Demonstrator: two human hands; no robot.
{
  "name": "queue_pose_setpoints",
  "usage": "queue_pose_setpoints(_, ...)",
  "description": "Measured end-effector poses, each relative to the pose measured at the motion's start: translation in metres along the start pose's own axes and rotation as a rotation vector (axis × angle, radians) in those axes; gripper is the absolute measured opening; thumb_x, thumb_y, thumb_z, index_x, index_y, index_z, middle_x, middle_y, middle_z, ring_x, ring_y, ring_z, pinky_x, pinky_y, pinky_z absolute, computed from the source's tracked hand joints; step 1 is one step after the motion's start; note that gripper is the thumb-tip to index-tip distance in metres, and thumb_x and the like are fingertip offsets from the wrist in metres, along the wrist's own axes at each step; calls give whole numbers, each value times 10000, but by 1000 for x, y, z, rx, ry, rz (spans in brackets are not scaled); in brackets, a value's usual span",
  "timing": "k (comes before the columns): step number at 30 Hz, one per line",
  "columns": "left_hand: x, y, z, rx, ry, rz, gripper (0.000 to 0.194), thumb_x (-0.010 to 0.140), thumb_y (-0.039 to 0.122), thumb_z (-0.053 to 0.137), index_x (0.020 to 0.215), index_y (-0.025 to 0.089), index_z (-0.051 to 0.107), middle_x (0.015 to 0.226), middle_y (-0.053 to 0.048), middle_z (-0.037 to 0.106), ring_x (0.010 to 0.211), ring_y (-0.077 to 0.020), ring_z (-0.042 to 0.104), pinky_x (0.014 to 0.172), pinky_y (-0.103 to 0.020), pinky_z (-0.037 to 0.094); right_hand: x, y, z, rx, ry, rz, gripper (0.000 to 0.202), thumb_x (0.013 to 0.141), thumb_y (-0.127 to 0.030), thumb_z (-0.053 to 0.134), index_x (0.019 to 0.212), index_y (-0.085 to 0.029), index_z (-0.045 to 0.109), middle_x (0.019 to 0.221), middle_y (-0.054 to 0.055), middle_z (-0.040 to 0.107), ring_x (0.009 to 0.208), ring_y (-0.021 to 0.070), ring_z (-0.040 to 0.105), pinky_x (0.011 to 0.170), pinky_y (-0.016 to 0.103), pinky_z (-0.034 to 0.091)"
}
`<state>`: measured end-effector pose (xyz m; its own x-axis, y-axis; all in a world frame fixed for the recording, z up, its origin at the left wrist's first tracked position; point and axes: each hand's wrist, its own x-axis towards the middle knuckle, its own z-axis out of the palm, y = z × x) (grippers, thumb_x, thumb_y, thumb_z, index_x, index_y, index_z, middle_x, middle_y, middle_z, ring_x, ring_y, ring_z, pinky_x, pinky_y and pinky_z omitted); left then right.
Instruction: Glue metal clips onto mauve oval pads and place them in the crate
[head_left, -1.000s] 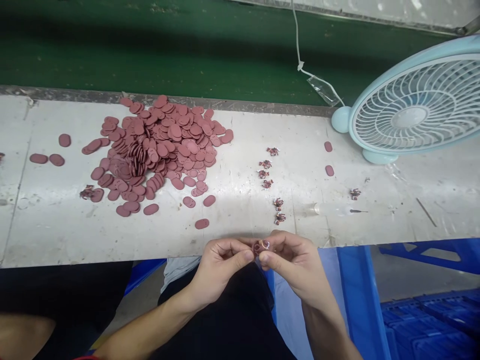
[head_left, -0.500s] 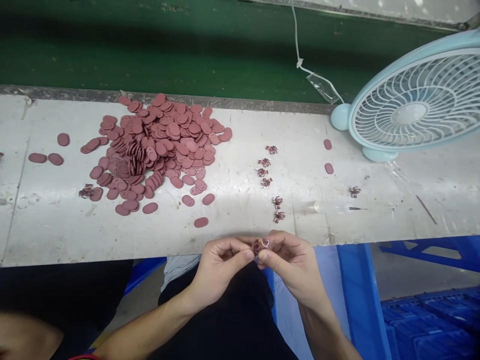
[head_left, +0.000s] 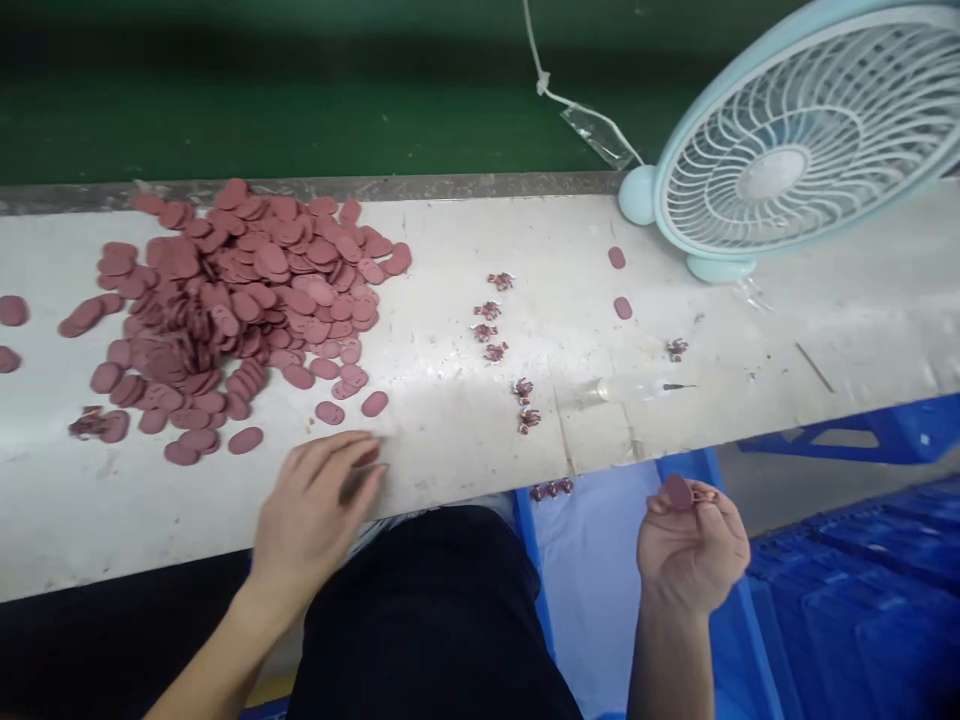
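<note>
My left hand [head_left: 311, 510] rests at the table's front edge, thumb and fingertips closed round a reddish-brown oval disc [head_left: 368, 456], which they partly cover. Off to the right, my right hand [head_left: 697, 550] is above a blue crate and pinches a small figurine [head_left: 703, 496] with an oval disc [head_left: 679, 492] at its end. Fingers hide much of this figurine. A large heap of the same oval discs [head_left: 262, 280] lies left of centre. Several small brown-and-white figurines [head_left: 495, 351] stand in a loose column on the table, between the two hands.
A light blue fan [head_left: 772, 175] stands at the back right. Near it lie two loose discs [head_left: 622, 308], one figurine [head_left: 677, 349], a clear tube with a dark tip [head_left: 637, 388] and a thin stick [head_left: 814, 367]. Below the table edge, a white-lined blue crate [head_left: 536, 560] holds a few figurines [head_left: 551, 490].
My hands, together at the figurine before, have parted. The left moved left to a disc on the table; the right carried the figurine right, over the crate. The view shifted too.
</note>
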<state>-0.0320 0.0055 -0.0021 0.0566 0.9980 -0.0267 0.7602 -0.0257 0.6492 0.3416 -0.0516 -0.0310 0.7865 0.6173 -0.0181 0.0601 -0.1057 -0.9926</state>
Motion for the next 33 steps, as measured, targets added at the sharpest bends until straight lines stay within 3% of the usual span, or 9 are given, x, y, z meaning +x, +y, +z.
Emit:
queue_pose_setpoints(2,4,-9,-2,109,-58,-21,382,864,328,682,1244,286,667,1163,-92,696,1086,-342,586,885,-408,445,11,23,-21,-152,146,-99,161,848,-382,652,900,-237,602,900,28,630,802,218,653,569,330,525)
queue_pose_setpoints(4,9,-10,-3,137,-116,-59,397,886,369,657,1275,292,628,1104,-73,705,1013,-314,615,818,-374,448,14,48,-34,-276,171,-112,208,861,-398,665,954,-226,593,924,22,633,823,204,646,628,337,549)
queue_pose_setpoints(8,18,-2,-11,72,-201,-177,351,870,445,672,1193,308,662,957,5,691,797,-211,631,725,-309,460,4,94,-44,-529,-73,41,225,907,-387,673,968,-171,658,939,40,685,786,155,657,694,306,576)
queue_pose_setpoints(11,20,2,-18,-101,-226,-179,278,864,446,682,1098,302,724,947,17,686,771,-171,614,682,-263,469,0,118,-46,-684,-228,128,242,959,-363,623,1066,-150,657,1034,50,687,866,155,672,780,337,587)
queue_pose_setpoints(14,16,3,-20,-264,-211,-261,254,846,421,711,1054,279,742,950,-5,709,761,-170,635,640,-252,495,5,135,-47,-814,-305,166,273,968,-366,606,1144,-161,643,1150,72,667,997,194,662,877,401,573)
queue_pose_setpoints(20,6,6,-14,-565,-221,-382,239,802,347,764,1013,240,727,946,-34,694,680,-152,645,546,-252,551,20,151,-47,-984,-359,180,290,976,-365,589,1198,-183,628,1234,85,641,1064,211,644,931,428,554)
queue_pose_setpoints(25,6,8,-11,-601,-221,-449,254,796,348,771,1010,217,729,816,-9,674,660,-135,628,586,-241,569,22,153,-47,-1025,-380,180,314,972,-377,595,1212,-176,620,1237,86,637,1075,221,641,936,441,550)
queue_pose_setpoints(28,6,9,-11,-569,-208,-426,274,794,329,776,1045,229,726,780,6,649,660,-119,581,574,-211,528,22,154,-46,-1004,-371,185,315,969,-376,600,1210,-174,621,1238,86,636,1078,222,640,936,442,549)
queue_pose_setpoints(33,7,17,-11,-670,-135,-440,113,831,275,745,929,223,723,832,12,643,606,-88,502,498,-200,440,23,153,-41,-891,-318,209,295,962,-358,615,1185,-167,628,1210,81,645,1047,212,648,907,425,562)
